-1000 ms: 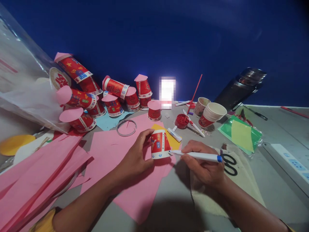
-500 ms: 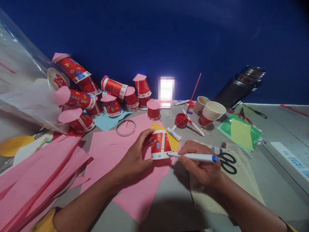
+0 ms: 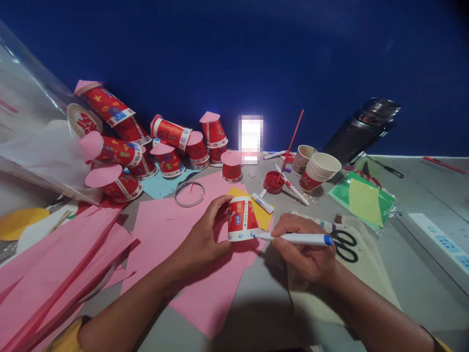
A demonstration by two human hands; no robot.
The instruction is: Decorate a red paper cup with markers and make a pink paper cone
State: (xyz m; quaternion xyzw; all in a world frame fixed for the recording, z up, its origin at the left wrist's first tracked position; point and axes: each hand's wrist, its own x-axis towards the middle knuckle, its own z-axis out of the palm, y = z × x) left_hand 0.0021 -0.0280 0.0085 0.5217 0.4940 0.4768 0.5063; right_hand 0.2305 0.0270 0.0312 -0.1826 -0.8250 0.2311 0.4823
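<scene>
My left hand (image 3: pixel 210 230) is closed round the left side of a red and white paper cup (image 3: pixel 242 217), which is held upside down above pink paper (image 3: pixel 198 293). Several small blue marks run along the cup's white rim band. Between the fingers of my right hand (image 3: pixel 306 249) is a white marker (image 3: pixel 298 238) with a blue end. Its tip touches, or nearly touches, the white band at the cup's lower right. Behind the cup lie a yellow paper piece (image 3: pixel 262 220) and a small white tube (image 3: pixel 263 203).
Several decorated red cups (image 3: pixel 168 159) with pink paper tops stand or lean at the back left. Farther right are a pot of red paint (image 3: pixel 273 182), stacked cups (image 3: pixel 318 172), a black flask (image 3: pixel 357 129), black-handled scissors (image 3: pixel 346 246) on a cloth and a power strip (image 3: pixel 437 249).
Another small blue mark shows on the cup's white band near the marker tip. The cup has turned slightly in my left hand, and the whole view has shifted a little.
</scene>
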